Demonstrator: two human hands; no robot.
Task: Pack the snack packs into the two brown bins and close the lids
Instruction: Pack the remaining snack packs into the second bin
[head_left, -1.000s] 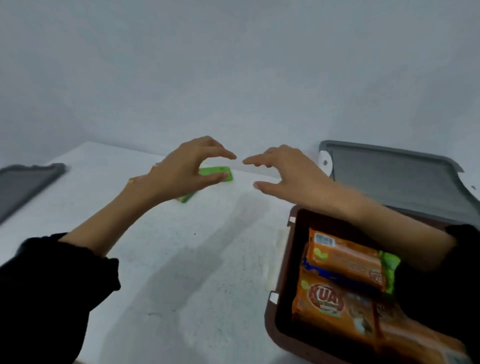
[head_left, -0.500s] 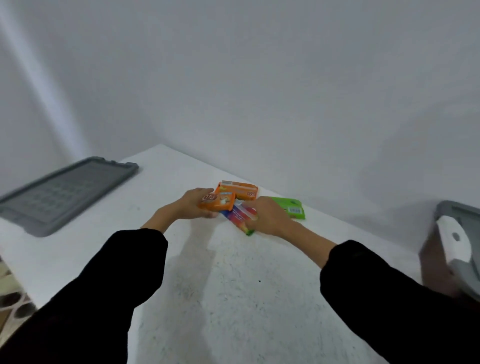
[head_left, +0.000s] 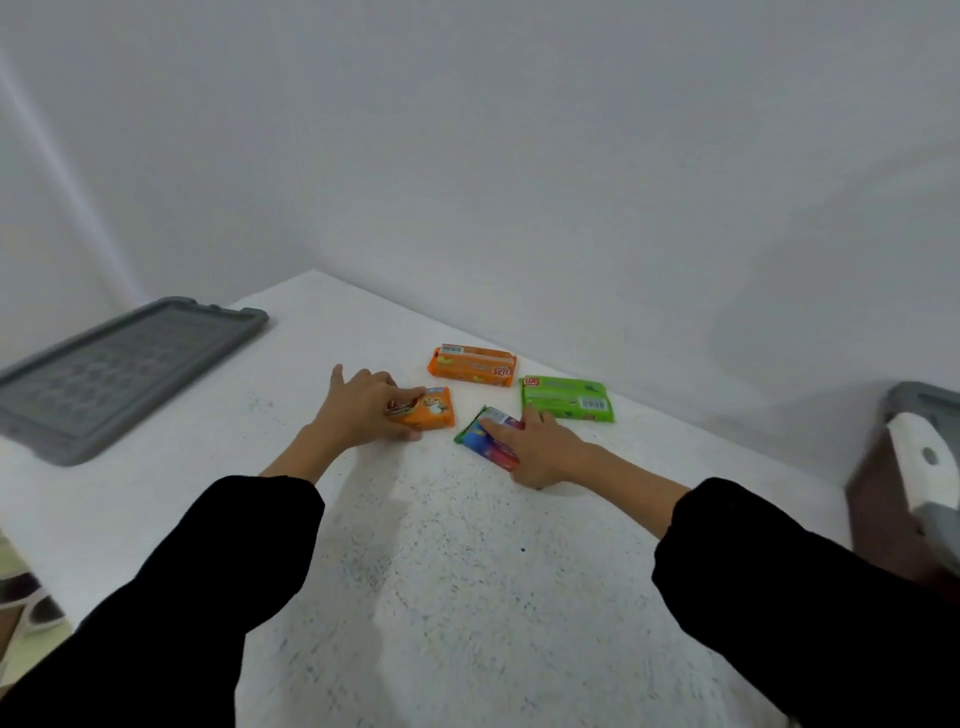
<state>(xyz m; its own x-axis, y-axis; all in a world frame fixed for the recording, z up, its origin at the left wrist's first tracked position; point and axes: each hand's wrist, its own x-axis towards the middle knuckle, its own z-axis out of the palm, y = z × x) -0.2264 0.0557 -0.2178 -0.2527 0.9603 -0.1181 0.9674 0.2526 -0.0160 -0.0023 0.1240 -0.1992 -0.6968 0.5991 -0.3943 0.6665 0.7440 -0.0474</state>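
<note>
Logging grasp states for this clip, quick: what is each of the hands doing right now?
Left hand: closed, gripping the small orange pack.
Right hand: closed, holding the blue-and-red pack.

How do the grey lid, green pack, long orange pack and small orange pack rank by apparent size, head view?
1. grey lid
2-3. green pack and long orange pack: look alike, not ranked
4. small orange pack, partly hidden under the left hand
</note>
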